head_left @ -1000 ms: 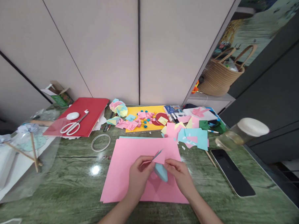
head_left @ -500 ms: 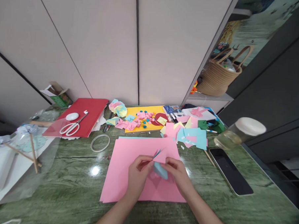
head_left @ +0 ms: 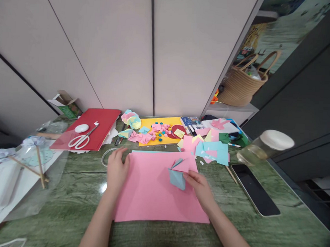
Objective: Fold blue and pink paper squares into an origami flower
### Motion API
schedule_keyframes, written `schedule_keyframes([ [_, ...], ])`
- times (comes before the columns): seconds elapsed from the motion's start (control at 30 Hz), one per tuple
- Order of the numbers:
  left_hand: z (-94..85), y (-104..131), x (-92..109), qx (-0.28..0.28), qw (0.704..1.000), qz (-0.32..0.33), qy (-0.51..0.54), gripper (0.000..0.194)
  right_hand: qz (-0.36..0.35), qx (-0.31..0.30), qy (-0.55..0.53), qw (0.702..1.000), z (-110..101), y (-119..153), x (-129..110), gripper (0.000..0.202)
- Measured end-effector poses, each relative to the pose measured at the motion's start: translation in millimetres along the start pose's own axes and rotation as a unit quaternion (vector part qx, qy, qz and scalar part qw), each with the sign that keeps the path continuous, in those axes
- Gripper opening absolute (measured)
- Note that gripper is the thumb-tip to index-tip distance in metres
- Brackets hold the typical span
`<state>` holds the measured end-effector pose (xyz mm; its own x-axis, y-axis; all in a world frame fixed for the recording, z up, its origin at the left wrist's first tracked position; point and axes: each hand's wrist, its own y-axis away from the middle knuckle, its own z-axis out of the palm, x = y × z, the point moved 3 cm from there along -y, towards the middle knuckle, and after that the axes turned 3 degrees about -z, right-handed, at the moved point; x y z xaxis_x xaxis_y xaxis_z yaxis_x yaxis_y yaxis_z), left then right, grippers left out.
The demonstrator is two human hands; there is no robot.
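Observation:
My right hand [head_left: 196, 181] pinches the right edge of a folded pink and blue paper piece [head_left: 177, 178], held over the right half of a stack of pink sheets [head_left: 145, 195]. The piece has a pink flap on top and a blue part below. At the left edge of the stack, my left hand [head_left: 117, 168] has its fingers apart and holds nothing. Its fingertips are beside a ring of clear tape [head_left: 104, 158], which they partly cover.
White scissors [head_left: 79, 141] lie on a red folder [head_left: 95, 117] at the left. Behind the pink stack are a yellow sheet [head_left: 147, 122] with small paper bits and cut paper scraps [head_left: 220, 149]. A phone [head_left: 256, 191] and a lidded jar [head_left: 252, 153] are at the right.
My left hand has let go of the folded paper and moved left to the stack's edge and the tape. The folded piece stays in my right hand, slightly higher and further right.

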<state>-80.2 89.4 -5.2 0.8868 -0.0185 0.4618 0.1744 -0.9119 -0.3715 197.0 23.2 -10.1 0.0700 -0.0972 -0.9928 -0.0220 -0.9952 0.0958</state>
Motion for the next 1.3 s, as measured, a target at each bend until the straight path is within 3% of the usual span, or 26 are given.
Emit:
schedule_keyframes([
  [0.1,-2.1,-7.0,-28.7,0.01,0.997,-0.026,-0.068,0.036,-0.01,-0.014,0.057,0.998,-3.0,-5.6,2.4,0.032],
  [0.27,-2.6,-3.5,-38.8,-0.002,0.995,-0.022,-0.095,0.024,-0.018,-0.005,0.116,0.993,-13.9,-13.3,8.6,0.029],
  [0.33,-3.9,-6.0,-36.5,-0.001,0.995,-0.02,-0.095,0.022,-0.059,0.062,0.154,0.984,-23.8,-13.6,5.5,0.032],
  [0.4,-5.5,-8.4,-28.2,0.002,0.998,-0.025,-0.065,0.023,-0.126,0.167,0.171,0.963,-34.5,-9.8,-3.5,0.038],
  [0.47,-6.8,-5.9,-10.6,-0.002,0.999,-0.036,0.037,0.022,-0.188,0.265,0.178,0.929,-41.5,-1.6,-15.3,0.037],
  [0.53,-6.2,4.8,17.9,-0.032,0.989,-0.029,0.143,0.021,-0.235,0.311,0.2,0.899,-40.8,7.8,-26.3,0.032],
  [0.6,-2.9,23.7,51.9,-0.1,0.963,-0.017,0.249,0.016,-0.271,0.291,0.233,0.888,-32.1,15.5,-33.6,0.026],
  [0.67,0.8,45.9,83.6,-0.169,0.931,0.006,0.324,0.011,-0.29,0.219,0.267,0.892,-18.4,20.3,-35.3,0.024],
  [0.77,4.8,71.2,111.2,-0.229,0.899,0.03,0.372,0.01,-0.294,0.11,0.313,0.896,1.1,23.6,-30.6,0.028],
  [0.93,5.5,78.7,113.5,-0.235,0.895,0.044,0.376,0.014,-0.306,0.051,0.361,0.879,14.5,23.6,-24.5,0.04],
  [1.3,8.2,83.6,104.5,-0.173,0.917,0.086,0.348,0.019,-0.361,0.084,0.322,0.871,15.6,30.1,-30.6,0.026],
])
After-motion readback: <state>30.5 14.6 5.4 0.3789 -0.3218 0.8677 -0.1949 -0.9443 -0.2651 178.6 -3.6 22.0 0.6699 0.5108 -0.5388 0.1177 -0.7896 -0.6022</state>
